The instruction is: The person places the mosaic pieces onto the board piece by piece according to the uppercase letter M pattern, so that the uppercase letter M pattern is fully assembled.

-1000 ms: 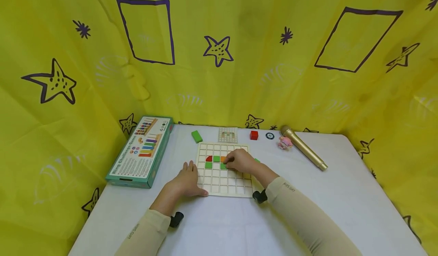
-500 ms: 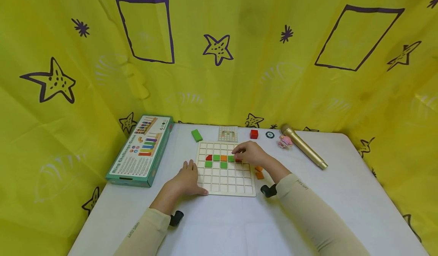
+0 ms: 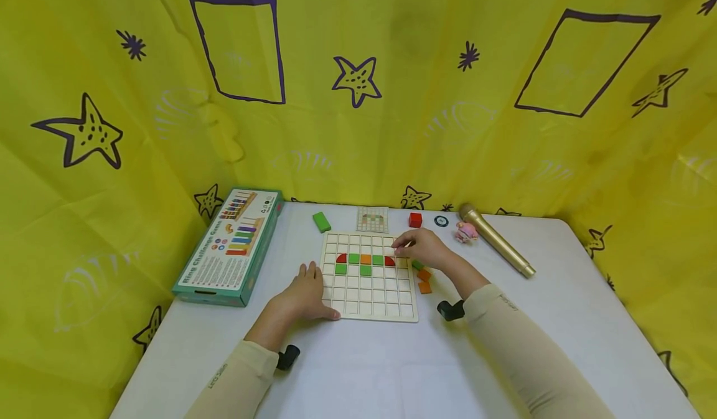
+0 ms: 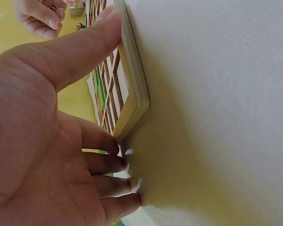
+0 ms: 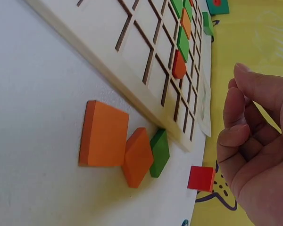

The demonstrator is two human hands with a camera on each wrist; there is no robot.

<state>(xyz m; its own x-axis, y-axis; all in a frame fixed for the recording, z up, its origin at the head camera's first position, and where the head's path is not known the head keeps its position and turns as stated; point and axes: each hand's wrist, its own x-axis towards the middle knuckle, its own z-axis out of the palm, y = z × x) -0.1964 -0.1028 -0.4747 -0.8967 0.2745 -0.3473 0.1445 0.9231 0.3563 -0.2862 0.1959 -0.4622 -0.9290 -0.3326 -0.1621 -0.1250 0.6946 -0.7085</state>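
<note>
My left hand point(image 3: 305, 296) rests at the near left corner of a wooden grid board point(image 3: 378, 296). In the left wrist view its thumb lies along the board's edge, the other fingers extended to the tabletop. Across the board runs a row with red rounded tiles at both ends, green tiles and an orange tile point(image 3: 366, 259) between them. Two green tiles sit one row nearer. My right hand point(image 3: 426, 249) hovers over the board's right side, just past the right-hand red tile point(image 3: 389, 261). Its fingers are loosely bent and nothing shows between them in the right wrist view.
Beside the board's right edge lie two orange tiles point(image 5: 104, 135) and a green tile point(image 5: 159, 153). Behind it are a green block point(image 3: 322, 221), a pattern card point(image 3: 372, 220) and a red cube point(image 3: 415, 220). A game box point(image 3: 229, 251) lies left, a gold microphone point(image 3: 498, 241) right.
My right hand has moved rightward along the row, leaving the green and red tiles at its right end in view. The left hand has stayed at the board's corner.
</note>
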